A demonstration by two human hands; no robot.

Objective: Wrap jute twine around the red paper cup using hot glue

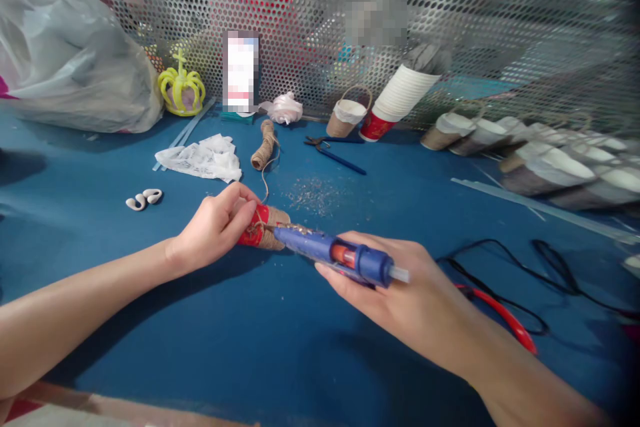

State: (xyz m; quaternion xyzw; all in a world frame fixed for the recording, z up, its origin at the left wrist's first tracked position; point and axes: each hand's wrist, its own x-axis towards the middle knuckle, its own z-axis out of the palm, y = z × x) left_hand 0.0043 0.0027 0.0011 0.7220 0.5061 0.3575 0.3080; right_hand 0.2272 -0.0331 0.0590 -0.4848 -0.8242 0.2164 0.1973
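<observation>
My left hand (217, 220) grips a red paper cup (253, 230) lying on its side, partly wrapped in jute twine (277, 235). In my right hand (390, 280) is a blue hot glue gun (320, 247) with a clear glue stick poking out of its back. The gun's nozzle meets the cup at the edge of the wound twine, near my left fingertips. From the cup a strand runs back to a twine spool (265, 145). My left palm hides the far end of the cup.
Behind stand pliers (340, 153), a small wrapped basket (346, 117) and stacked paper cups (400, 97). Several finished baskets (550, 153) crowd the right, near a black cord (500, 280). Crumpled white cloth (205, 157), a yellow crown (181, 88) and a plastic bag (75, 53) lie left.
</observation>
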